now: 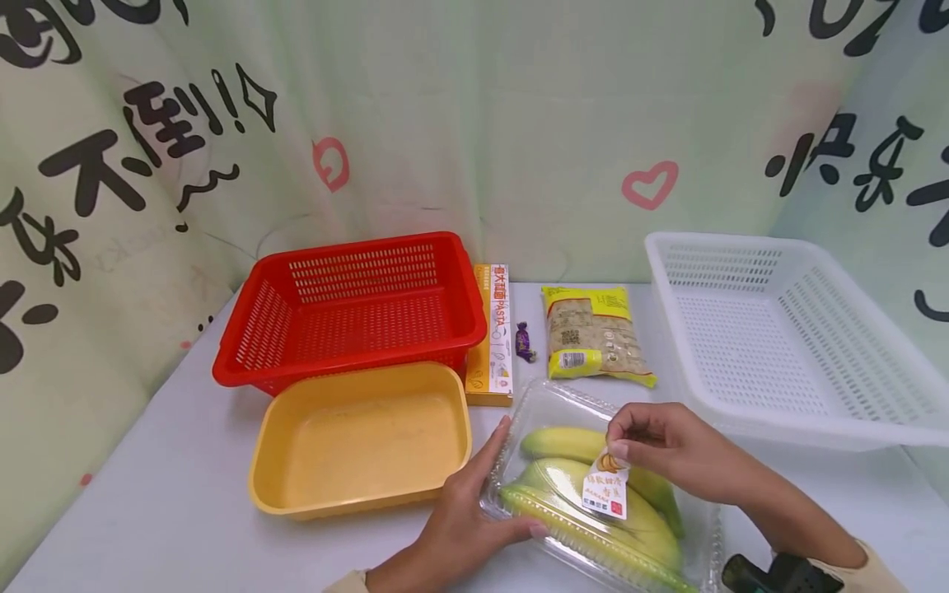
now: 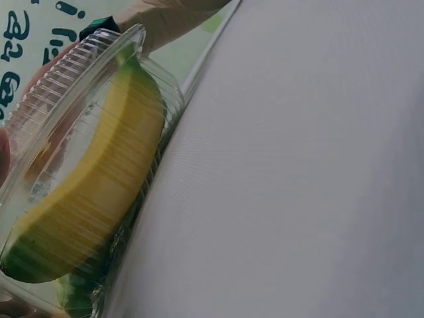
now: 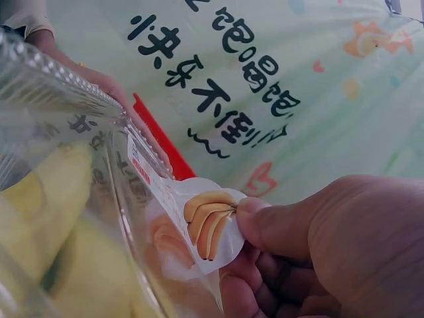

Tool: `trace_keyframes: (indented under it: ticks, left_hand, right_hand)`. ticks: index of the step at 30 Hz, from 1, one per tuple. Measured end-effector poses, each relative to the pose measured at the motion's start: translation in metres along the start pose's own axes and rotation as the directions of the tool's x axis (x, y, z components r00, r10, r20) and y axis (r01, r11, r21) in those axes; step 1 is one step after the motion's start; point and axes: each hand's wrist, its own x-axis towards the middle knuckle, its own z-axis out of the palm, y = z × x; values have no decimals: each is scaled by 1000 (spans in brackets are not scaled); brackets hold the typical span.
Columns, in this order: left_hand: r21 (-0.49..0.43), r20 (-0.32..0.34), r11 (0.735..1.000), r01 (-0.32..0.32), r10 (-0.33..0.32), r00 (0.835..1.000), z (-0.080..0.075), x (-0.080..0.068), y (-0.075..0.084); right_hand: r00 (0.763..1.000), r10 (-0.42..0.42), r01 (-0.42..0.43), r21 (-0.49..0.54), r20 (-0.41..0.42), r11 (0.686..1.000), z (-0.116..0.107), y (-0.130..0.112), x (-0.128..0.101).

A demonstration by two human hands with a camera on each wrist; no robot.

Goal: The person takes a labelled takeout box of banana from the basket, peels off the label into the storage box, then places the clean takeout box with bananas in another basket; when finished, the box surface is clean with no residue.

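White tabletop (image 1: 185, 494) before a printed curtain; clear banana box (image 1: 563, 403) sits at lower centre-right of the frame, bananas (image 1: 563, 445) inside; right hand (image 1: 667, 449) pinches the box's label (image 1: 608, 490) between thumb and fingers; left hand (image 1: 463, 527) rests flat-fingered against the box's left edge; yellow tub (image 1: 356, 494) just left; red basket (image 1: 356, 305) behind; white basket (image 1: 786, 338) at right.

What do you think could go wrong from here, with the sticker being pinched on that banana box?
The right hand pinches the label on the clear clamshell box of bananas. It looks partly lifted, so it might tear rather than peel whole. The left hand only rests against the box's near side, so a hard pull could slide or tip the light box. The thin lid might also flex or pop open.
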Motion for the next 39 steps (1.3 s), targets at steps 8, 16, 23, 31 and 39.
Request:
trace_keyframes:
  ticks: [8, 16, 23, 31, 39]
  left_hand:
    - [-18, 7, 1000, 26, -26, 1000, 0, 1, 1]
    - [-14, 4, 1000, 27, -27, 1000, -1, 2, 3]
    - [-24, 5, 999, 33, -33, 999, -1, 2, 4]
    - [-34, 10, 998, 45, -45, 999, -1, 3, 4]
    - [-17, 16, 999, 42, -42, 999, -1, 2, 2]
  right_hand:
    - [997, -68, 66, 75, 32, 995, -5, 6, -3]
    - [981, -179, 162, 183, 77, 970, -10, 14, -4]
    - [983, -161, 138, 236, 83, 962, -10, 12, -5]
    - [986, -136, 103, 291, 97, 951, -10, 9, -6]
    - [977, -184, 131, 373, 108, 918, -10, 16, -5]
